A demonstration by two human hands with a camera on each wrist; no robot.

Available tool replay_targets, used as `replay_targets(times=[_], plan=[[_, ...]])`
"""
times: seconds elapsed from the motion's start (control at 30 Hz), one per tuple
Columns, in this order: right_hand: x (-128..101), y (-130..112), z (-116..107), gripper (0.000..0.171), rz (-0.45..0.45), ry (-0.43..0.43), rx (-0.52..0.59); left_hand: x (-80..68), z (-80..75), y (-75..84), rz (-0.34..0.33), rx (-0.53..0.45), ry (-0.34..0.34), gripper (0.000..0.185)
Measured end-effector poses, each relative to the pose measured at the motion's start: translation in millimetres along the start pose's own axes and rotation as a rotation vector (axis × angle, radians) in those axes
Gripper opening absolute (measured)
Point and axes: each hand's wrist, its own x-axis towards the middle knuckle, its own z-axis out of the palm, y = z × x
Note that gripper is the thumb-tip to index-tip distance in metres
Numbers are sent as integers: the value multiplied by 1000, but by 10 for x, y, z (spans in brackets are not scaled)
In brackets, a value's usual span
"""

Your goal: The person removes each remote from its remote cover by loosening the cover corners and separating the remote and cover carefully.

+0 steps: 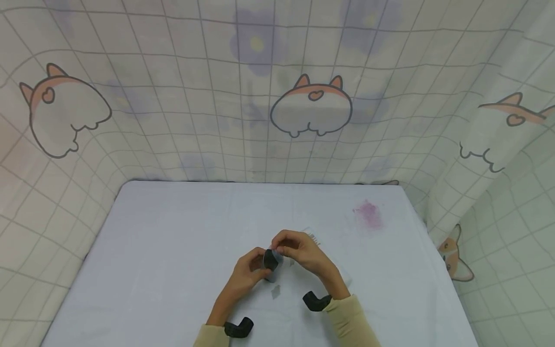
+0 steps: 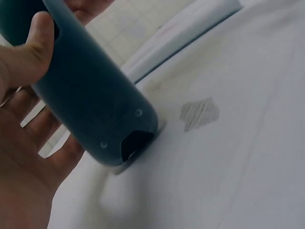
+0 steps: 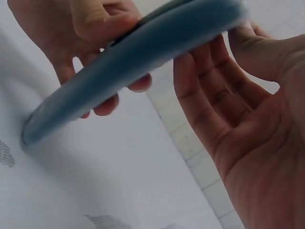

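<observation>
A long, rounded blue object (image 2: 93,95) is held at a tilt between the two hands, over the near middle of the white table (image 1: 182,241). The left hand (image 1: 247,272) grips it along its side, thumb pressed on the face and fingers spread behind. The right hand (image 1: 303,248) pinches the upper end narrowly between thumb and fingertips; its remaining fingers lie beneath. At the lower end, a dark notch (image 2: 137,143) cuts the rim, with two small round marks just above it. This end seems to touch the table, though blur in the wrist views leaves the contact uncertain. A grey hatched patch (image 2: 200,113) marks the cloth nearby (a second shows in the right wrist view). Toward the far right of the table is a pink stain (image 1: 369,214). Black wrist mounts (image 1: 316,301) sit beside pale yellow sleeves (image 1: 352,320); behind hangs a gridded curtain (image 1: 195,96) printed with cartoon animals.
</observation>
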Motion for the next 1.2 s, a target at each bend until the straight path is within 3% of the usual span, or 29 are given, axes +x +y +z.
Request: replay_targets(times=[0.23, 0.43, 0.77, 1.2], plan=[[-10, 59, 149, 16, 28, 157, 18, 32, 156, 22, -44, -9, 103, 32], [-1, 88, 248, 19, 51, 260, 47, 25, 221, 43, -61, -43, 154, 34], [-3, 91, 324, 4, 122, 341, 97, -8, 251, 4, -39, -71, 193, 34], [-39, 153, 350, 5, 157, 385, 159, -27, 256, -28, -23, -92, 199, 31]])
